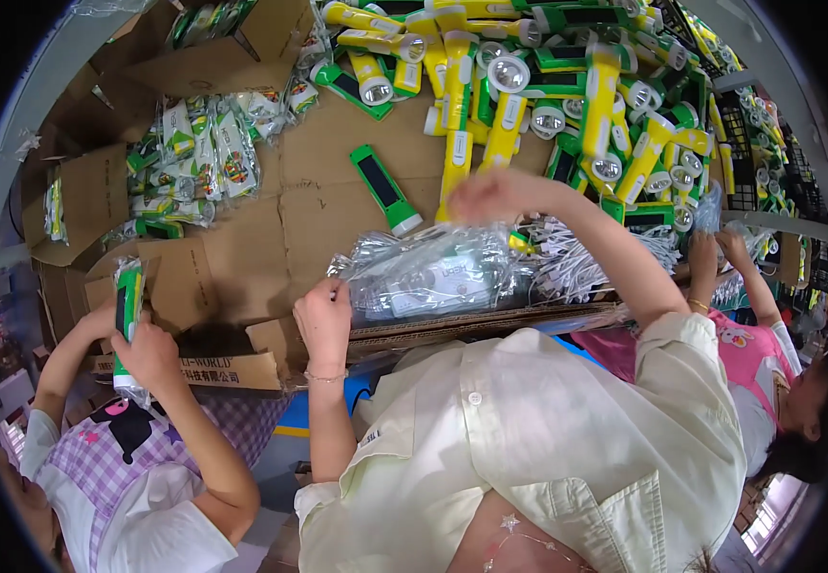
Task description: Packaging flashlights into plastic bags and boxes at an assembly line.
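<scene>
My left hand [323, 317] is closed at the left end of a pile of clear plastic bags [433, 286], its fingertips pinching the edge of one bag. Above the pile's right part is my right hand [490, 196], smeared by motion, so its fingers do not show clearly. A green flashlight with a dark panel [382, 188] lies on the cardboard just beyond the bags. Close to my right hand, a yellow and white flashlight [456, 164] points away toward the heap of yellow and green flashlights [605, 105].
White cables [586, 263] lie bundled right of the bags. Bagged flashlights [199, 153] are piled at left on the cardboard sheet [314, 153], near open cartons [75, 201]. A co-worker at left holds a bagged green flashlight [128, 315]; another co-worker's hands [720, 248] work at right.
</scene>
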`<state>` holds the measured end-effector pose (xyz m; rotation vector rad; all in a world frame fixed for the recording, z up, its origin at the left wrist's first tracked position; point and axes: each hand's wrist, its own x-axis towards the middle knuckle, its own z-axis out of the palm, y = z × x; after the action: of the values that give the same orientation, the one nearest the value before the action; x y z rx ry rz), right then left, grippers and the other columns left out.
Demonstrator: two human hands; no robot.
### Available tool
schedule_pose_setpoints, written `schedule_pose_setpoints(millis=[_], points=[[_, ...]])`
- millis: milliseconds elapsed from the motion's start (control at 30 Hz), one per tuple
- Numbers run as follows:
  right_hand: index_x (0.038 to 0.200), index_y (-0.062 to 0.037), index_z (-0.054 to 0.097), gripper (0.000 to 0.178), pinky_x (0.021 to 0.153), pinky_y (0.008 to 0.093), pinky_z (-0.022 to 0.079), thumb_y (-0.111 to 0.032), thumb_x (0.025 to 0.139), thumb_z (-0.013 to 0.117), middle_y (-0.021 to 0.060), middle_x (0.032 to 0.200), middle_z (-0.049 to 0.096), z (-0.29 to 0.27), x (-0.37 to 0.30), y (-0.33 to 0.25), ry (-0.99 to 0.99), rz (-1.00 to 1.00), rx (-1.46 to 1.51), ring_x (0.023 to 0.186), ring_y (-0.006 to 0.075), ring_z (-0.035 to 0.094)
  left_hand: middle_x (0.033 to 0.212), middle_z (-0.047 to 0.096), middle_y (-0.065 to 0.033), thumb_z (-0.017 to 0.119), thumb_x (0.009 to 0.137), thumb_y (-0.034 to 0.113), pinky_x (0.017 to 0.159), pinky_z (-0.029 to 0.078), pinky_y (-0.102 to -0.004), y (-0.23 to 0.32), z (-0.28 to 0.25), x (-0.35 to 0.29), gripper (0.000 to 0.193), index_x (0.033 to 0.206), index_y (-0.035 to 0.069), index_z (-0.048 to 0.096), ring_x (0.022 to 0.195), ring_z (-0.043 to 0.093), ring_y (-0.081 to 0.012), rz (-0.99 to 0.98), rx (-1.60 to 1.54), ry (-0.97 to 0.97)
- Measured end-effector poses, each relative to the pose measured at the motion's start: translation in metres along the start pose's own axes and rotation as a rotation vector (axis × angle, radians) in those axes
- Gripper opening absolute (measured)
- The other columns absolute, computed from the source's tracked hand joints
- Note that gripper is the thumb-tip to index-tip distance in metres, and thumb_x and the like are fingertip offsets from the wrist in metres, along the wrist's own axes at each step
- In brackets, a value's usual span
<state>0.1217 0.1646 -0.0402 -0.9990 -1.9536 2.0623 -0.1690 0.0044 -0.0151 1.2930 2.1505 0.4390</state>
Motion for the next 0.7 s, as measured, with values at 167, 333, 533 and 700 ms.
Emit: schedule_pose_setpoints(millis=[167,333,533,700], points=[[0.096,-0.0095,0.068,0.054,0.072,0.038,0.05,-0.059,0.076,0.06,0.013,0.088,0.067,0.036,0.112,0.008,0.362,0.297,-0.697,0.081,0.0265,0.065,0.067,0.06,-0.0216,0.071,0.074,0.019,0.058,0.048,-0.0413,0.003,0.008,-0.002,0.018,0.074,0.0,0.068,0.064,0.059,-0.0396,0.105,0.053,0.003],[0.088,-0.0071,0.068,0.06,0.073,0.0399,0.049,-0.064,0.071,0.061,0.014,0.083,0.066,0.062,0.13,0.019,0.198,0.334,-0.583,0.079,0.0293,0.064,0.057,0.056,-0.0208,0.07,0.077,0.02,0.052,0.045,-0.0389,0.012,0.009,-0.002,0.022,0.071,-0.002,0.066,0.054,0.056,-0.0374,0.146,0.06,-0.02],[0.097,-0.0053,0.06,0.043,0.065,0.0369,0.05,-0.041,0.076,0.07,0.011,0.083,0.065,0.05,0.037,-0.067,0.488,0.007,-0.309,0.074,0.0276,0.064,0.061,0.054,-0.0236,0.066,0.079,0.019,0.052,0.043,-0.0419,0.017,0.02,-0.002,0.022,0.074,-0.002,0.066,0.057,0.054,-0.041,0.208,0.067,-0.009],[0.11,-0.0055,0.058,0.038,0.074,0.0328,0.051,-0.027,0.08,0.068,0.0108,0.109,0.063,0.09,-0.028,-0.03,0.366,-0.572,-0.31,0.095,0.0242,0.063,0.067,0.057,-0.024,0.062,0.081,0.017,0.054,0.044,-0.0414,0.042,0.032,-0.003,0.018,0.086,0.001,0.068,0.059,0.056,-0.0403,0.213,-0.082,-0.08]])
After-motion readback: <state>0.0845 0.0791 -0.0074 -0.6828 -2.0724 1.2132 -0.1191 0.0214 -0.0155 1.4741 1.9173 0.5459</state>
